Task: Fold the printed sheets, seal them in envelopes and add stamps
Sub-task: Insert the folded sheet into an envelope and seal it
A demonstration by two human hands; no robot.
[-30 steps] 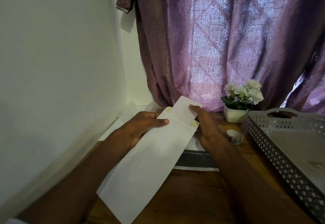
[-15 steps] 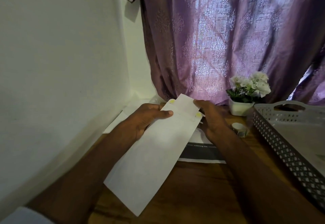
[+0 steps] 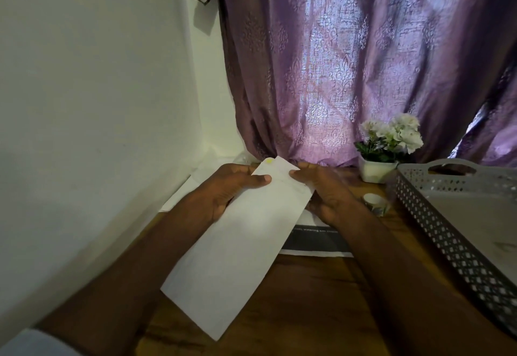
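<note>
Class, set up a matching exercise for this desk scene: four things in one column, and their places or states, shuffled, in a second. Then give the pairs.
1. white envelope
2. flower pot
3. tape roll
4. grey basket

A. far right of the table
B. held by both hands
C. by the curtain
D. between right hand and basket

Pairs: 1-B, 2-C, 3-D, 4-A

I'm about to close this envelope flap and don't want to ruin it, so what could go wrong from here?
1. The envelope is held in the air, gripped by the left hand and right hand only near the flap; without firm backing the flap may crease crookedly.
2. The flap's right corner looks bent under the right thumb, so it might seal with a wrinkle.
3. The tape roll lies close by the right wrist on the table; a sweep could knock it away.
</note>
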